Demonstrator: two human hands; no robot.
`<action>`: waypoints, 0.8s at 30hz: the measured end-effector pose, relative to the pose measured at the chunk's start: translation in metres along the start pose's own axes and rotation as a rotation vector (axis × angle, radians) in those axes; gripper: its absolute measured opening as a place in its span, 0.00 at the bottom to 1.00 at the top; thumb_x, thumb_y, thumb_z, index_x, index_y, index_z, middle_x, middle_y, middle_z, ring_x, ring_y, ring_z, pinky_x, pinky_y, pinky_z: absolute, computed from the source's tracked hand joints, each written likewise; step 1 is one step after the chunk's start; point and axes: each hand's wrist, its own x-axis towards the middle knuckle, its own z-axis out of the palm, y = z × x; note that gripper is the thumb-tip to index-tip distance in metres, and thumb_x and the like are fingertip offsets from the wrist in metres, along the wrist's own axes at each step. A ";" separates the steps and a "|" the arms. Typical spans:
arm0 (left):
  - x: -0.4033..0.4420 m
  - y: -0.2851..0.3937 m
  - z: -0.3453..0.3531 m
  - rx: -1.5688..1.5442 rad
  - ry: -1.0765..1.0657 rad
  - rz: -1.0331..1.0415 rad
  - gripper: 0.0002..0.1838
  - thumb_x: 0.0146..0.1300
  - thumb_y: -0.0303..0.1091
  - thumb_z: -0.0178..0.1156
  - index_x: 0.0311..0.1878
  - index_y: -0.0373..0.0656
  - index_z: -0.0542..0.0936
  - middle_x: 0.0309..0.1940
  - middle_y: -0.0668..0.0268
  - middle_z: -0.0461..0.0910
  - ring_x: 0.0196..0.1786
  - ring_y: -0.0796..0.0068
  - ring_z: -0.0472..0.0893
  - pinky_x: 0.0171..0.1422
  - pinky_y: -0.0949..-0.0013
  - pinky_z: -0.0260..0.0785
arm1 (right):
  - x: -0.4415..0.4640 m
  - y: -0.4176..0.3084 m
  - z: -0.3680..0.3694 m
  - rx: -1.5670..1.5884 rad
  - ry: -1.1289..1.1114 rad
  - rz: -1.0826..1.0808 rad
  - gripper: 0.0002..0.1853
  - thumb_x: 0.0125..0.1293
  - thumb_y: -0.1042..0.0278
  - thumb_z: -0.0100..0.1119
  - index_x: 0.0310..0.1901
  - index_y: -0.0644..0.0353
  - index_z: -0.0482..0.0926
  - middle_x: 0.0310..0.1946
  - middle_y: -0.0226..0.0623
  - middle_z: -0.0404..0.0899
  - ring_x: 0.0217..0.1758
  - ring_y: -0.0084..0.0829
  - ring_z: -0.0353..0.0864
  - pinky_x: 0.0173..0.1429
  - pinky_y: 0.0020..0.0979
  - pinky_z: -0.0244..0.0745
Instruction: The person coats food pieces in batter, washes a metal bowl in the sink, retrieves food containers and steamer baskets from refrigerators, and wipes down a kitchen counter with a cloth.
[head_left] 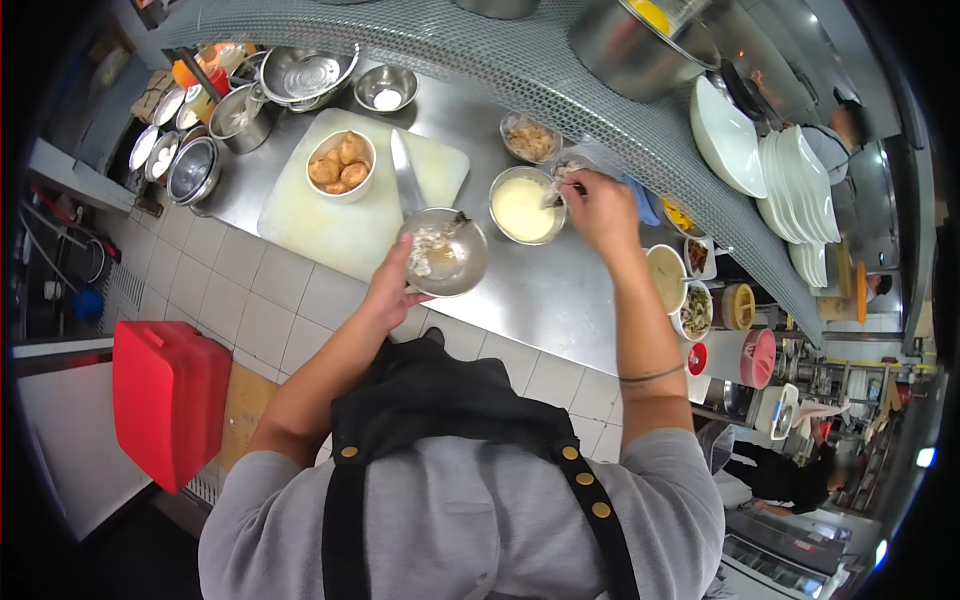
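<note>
My left hand (pixel 387 285) grips the rim of a steel bowl (pixel 465 265), tilted slightly, with pale flaky food (pixel 432 248) inside and a dark bit at its far edge. My right hand (pixel 602 212) is closed in a pinch at the right rim of another steel bowl (pixel 527 232), which holds a smooth pale yellow mixture (pixel 520 208). What the right fingers hold is too small to make out. Just beyond stands a bowl of light brown pieces (pixel 531 139). A knife (pixel 404 170) lies on the white cutting board (pixel 305 225), beside a white bowl of round golden-brown food (pixel 341 162).
A perforated metal shelf (pixel 480 60) runs above the counter's far side, bearing stacked white plates (pixel 800 190) and a pot (pixel 625 50). Metal bowls (pixel 195 172) crowd the left end; filled containers (pixel 695 310) line the right. A red bin (pixel 170 400) stands on the floor. Other people (pixel 800 475) are at right.
</note>
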 end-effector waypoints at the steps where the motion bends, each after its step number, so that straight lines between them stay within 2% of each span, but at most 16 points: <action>1: -0.002 0.001 -0.006 0.004 0.009 0.014 0.38 0.71 0.67 0.51 0.76 0.55 0.61 0.69 0.64 0.70 0.68 0.60 0.72 0.65 0.47 0.69 | 0.000 0.006 0.013 -0.008 -0.053 0.057 0.08 0.62 0.63 0.65 0.41 0.54 0.87 0.35 0.46 0.86 0.40 0.48 0.85 0.46 0.46 0.79; 7: -0.032 0.022 -0.011 0.003 0.091 0.042 0.42 0.71 0.68 0.50 0.76 0.48 0.61 0.71 0.62 0.69 0.71 0.61 0.71 0.69 0.45 0.65 | -0.013 0.071 0.121 -0.087 -0.310 0.142 0.08 0.61 0.64 0.66 0.40 0.51 0.88 0.35 0.44 0.87 0.41 0.46 0.86 0.48 0.45 0.80; 9: -0.035 0.024 -0.014 0.004 0.085 0.048 0.41 0.71 0.68 0.50 0.76 0.49 0.61 0.71 0.62 0.69 0.70 0.62 0.71 0.69 0.45 0.65 | -0.014 0.083 0.144 -0.217 -0.430 0.131 0.07 0.61 0.64 0.64 0.40 0.50 0.89 0.37 0.45 0.87 0.43 0.47 0.86 0.51 0.45 0.80; 11: -0.037 0.026 -0.016 0.002 0.082 0.052 0.41 0.71 0.68 0.50 0.76 0.49 0.62 0.70 0.62 0.70 0.70 0.62 0.72 0.69 0.45 0.65 | -0.015 0.093 0.158 -0.268 -0.442 0.137 0.07 0.61 0.64 0.65 0.39 0.50 0.89 0.37 0.45 0.87 0.43 0.46 0.86 0.50 0.45 0.80; 16: -0.048 0.031 -0.013 -0.006 0.082 0.066 0.40 0.72 0.68 0.49 0.76 0.50 0.63 0.70 0.63 0.71 0.69 0.65 0.72 0.68 0.49 0.66 | -0.007 0.078 0.124 -0.277 -0.428 0.126 0.08 0.61 0.61 0.66 0.39 0.50 0.89 0.37 0.44 0.87 0.42 0.45 0.86 0.49 0.44 0.80; 18: -0.049 0.032 -0.013 -0.005 0.094 0.070 0.40 0.72 0.68 0.49 0.76 0.50 0.63 0.70 0.63 0.71 0.70 0.66 0.72 0.68 0.50 0.66 | 0.003 0.067 0.099 -0.076 -0.301 0.098 0.07 0.62 0.63 0.65 0.39 0.50 0.89 0.39 0.43 0.87 0.43 0.46 0.87 0.49 0.45 0.81; 20: -0.049 0.032 -0.012 0.002 0.102 0.070 0.40 0.72 0.68 0.49 0.76 0.50 0.63 0.70 0.64 0.71 0.70 0.66 0.72 0.68 0.50 0.66 | 0.016 0.043 0.064 -0.031 -0.270 0.097 0.07 0.61 0.62 0.67 0.38 0.52 0.89 0.38 0.41 0.87 0.42 0.45 0.86 0.49 0.44 0.80; 22: -0.047 0.033 -0.010 0.016 0.131 0.074 0.40 0.72 0.68 0.49 0.76 0.50 0.63 0.70 0.64 0.71 0.70 0.66 0.71 0.68 0.50 0.66 | 0.023 0.027 0.034 0.219 -0.222 0.043 0.07 0.60 0.63 0.68 0.37 0.55 0.88 0.38 0.40 0.87 0.41 0.45 0.85 0.49 0.43 0.79; 24: -0.045 0.033 -0.009 0.006 0.120 0.074 0.40 0.72 0.68 0.48 0.76 0.50 0.62 0.70 0.64 0.71 0.70 0.66 0.72 0.67 0.50 0.67 | 0.020 0.028 0.030 0.241 -0.189 0.028 0.07 0.59 0.65 0.69 0.37 0.57 0.88 0.38 0.41 0.87 0.41 0.44 0.85 0.49 0.41 0.79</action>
